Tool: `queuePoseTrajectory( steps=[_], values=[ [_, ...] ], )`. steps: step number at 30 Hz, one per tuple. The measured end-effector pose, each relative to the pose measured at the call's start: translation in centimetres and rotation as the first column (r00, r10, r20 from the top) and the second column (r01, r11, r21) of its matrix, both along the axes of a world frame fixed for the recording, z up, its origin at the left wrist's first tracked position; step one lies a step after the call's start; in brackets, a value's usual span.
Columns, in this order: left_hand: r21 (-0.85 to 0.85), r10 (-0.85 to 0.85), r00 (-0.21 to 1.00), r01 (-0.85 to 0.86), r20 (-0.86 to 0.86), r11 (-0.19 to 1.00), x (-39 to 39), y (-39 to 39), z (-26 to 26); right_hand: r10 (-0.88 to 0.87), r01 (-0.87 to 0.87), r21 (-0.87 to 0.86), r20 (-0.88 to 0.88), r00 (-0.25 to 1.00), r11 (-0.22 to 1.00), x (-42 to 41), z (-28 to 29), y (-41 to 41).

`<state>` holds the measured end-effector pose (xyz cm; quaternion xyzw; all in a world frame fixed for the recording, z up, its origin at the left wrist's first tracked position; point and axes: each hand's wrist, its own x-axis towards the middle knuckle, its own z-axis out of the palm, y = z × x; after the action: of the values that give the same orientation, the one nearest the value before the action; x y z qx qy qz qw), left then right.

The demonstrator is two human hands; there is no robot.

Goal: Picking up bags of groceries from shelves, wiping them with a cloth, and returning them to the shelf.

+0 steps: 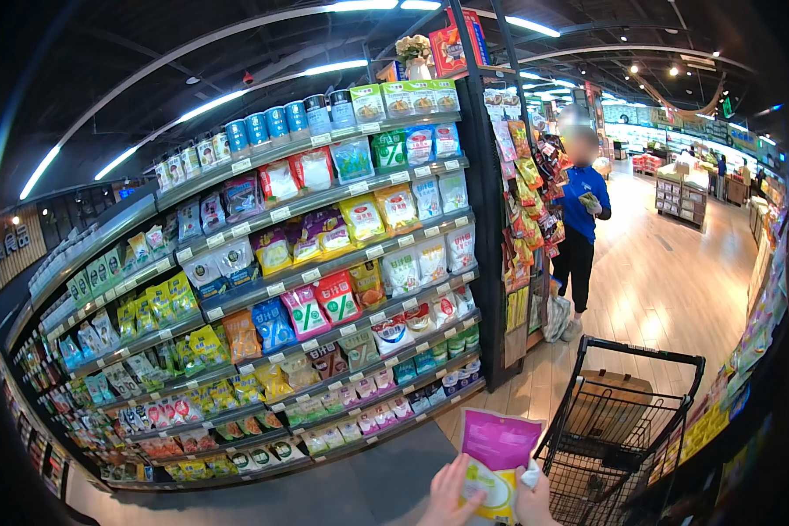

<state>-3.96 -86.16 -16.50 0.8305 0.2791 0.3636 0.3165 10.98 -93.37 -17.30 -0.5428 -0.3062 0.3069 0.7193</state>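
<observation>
Low in the picture, just left of a shopping cart, my left hand (450, 493) grips the left side of a purple and yellow plastic food bag (502, 439), with the thumb across its front. My right hand (534, 498) holds the same bag at its lower right edge, where something small and whitish shows by the fingers; what that is I cannot tell. The bag is upright, tilted slightly. Behind it and to the left stands a long supermarket shelf (361, 322), its tiers filled with bagged goods, among them similar purple and yellow bags (273, 250) on a middle tier.
A black wire shopping cart (621, 421) stands close on the right with a brown board-like item in it. Beyond it, a person in a blue top (582, 197) stands beside hanging snack packets (529, 191). More packaged goods (703, 401) line the right edge.
</observation>
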Motion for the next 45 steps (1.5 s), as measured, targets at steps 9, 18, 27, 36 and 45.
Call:
queuePoseTrajectory(
  steps=[9,18,27,36,45],
  values=[
    [-0.838,0.520,0.657,0.437,0.545,0.326,4.2,2.6,-4.3,0.318,-0.347,-0.003,0.409,0.855,0.938,-3.7,6.2,-1.3],
    [-0.615,0.498,0.477,0.774,0.724,0.153,3.7,2.7,-4.7,0.219,-0.448,-0.194,0.976,0.003,0.873,-4.6,5.4,-2.1],
    [-0.277,0.508,0.265,0.959,0.820,-0.053,1.6,2.2,-4.5,0.249,-0.166,-0.219,0.951,0.186,0.961,2.8,7.0,2.9],
    [-0.029,0.560,0.110,0.988,0.821,-0.152,-0.2,0.1,-3.2,0.292,-0.393,-0.298,0.953,-0.078,0.870,-4.0,5.2,-1.4],
    [-0.652,0.484,0.558,0.757,0.674,0.036,-0.4,-1.0,-4.0,0.310,-0.139,-0.306,0.951,0.006,0.942,-0.4,6.7,0.1]
  ],
)
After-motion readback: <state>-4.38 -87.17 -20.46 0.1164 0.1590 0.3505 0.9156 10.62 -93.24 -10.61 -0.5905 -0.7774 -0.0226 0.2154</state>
